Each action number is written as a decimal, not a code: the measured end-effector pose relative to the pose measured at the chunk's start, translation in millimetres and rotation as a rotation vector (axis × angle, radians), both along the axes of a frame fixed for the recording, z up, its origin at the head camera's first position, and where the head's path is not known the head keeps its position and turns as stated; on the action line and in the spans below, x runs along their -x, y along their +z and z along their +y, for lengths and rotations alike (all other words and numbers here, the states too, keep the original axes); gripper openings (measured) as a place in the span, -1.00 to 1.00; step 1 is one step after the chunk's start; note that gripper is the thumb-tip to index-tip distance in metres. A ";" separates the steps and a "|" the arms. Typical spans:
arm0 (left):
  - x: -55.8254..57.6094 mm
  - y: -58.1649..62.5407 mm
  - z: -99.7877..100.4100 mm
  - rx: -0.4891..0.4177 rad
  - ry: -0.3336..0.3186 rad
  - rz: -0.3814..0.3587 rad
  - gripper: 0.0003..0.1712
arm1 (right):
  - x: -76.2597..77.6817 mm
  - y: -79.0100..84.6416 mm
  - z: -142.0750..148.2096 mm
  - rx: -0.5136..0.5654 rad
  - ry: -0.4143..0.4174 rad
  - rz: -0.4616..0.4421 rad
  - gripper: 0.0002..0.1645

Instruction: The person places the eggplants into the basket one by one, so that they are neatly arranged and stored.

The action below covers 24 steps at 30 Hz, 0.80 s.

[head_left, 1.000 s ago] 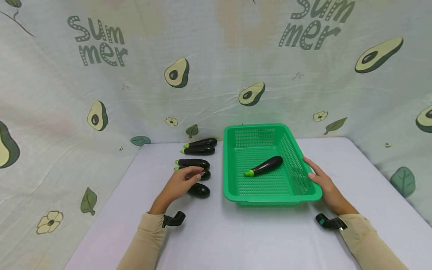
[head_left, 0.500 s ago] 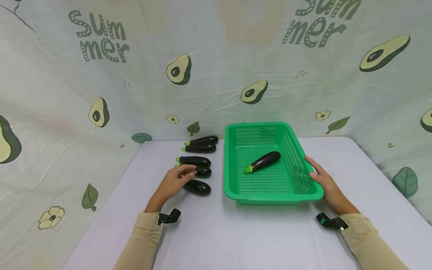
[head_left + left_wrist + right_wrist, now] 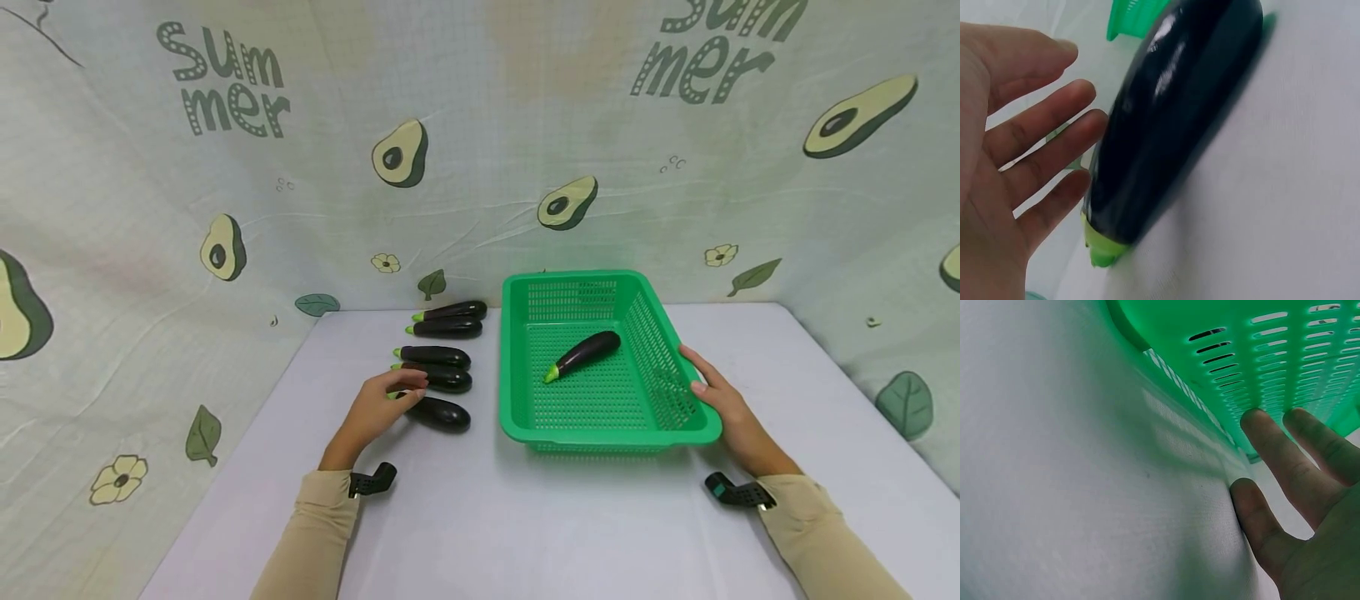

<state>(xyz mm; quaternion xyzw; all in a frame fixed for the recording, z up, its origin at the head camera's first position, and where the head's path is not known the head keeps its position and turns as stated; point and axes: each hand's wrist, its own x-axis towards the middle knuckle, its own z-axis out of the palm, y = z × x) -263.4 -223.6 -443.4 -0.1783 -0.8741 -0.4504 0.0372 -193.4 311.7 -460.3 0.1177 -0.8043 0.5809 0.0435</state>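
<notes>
Beside the nearest dark eggplant (image 3: 441,414) is my left hand (image 3: 375,406), thumb and fingers apart, with nothing in its grasp. In the left wrist view the fingertips come right up to the stem half of this eggplant (image 3: 1166,119), and its green cap points down. My right hand (image 3: 731,414) holds the right rim of a green plastic basket (image 3: 611,437), thumb at the rim. The right wrist view shows the fingers (image 3: 1300,481) extended below, two tips at the slotted side wall. One eggplant (image 3: 587,354) lies diagonally in the basket.
Left of the basket, more eggplants lie in a column: two at the back (image 3: 447,329) and two midway (image 3: 438,357), caps to the left. A white cloth covers the table (image 3: 555,525). Behind it hangs a printed curtain (image 3: 465,125) with avocados.
My left hand has drawn back left from over the eggplants, uncovering more of the nearest one. The right hand stays at the basket's rim. The head view has shifted slightly.
</notes>
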 end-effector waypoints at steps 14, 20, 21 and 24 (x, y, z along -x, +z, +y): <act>1.7 -6.1 -8.9 0.104 -0.033 -0.034 -0.72 | -1.0 0.1 -1.0 0.010 0.011 0.014 -0.32; 2.5 -8.1 -8.9 0.120 -0.060 -0.049 -0.71 | -1.3 0.4 -0.9 0.007 0.013 0.019 -0.32; 2.5 -8.2 -8.7 0.122 -0.068 -0.047 -0.70 | -1.3 0.5 -0.8 0.007 0.014 0.020 -0.32; 2.3 -7.7 -8.0 0.126 -0.087 -0.054 -0.71 | -1.5 0.6 -0.9 0.010 0.017 0.025 -0.32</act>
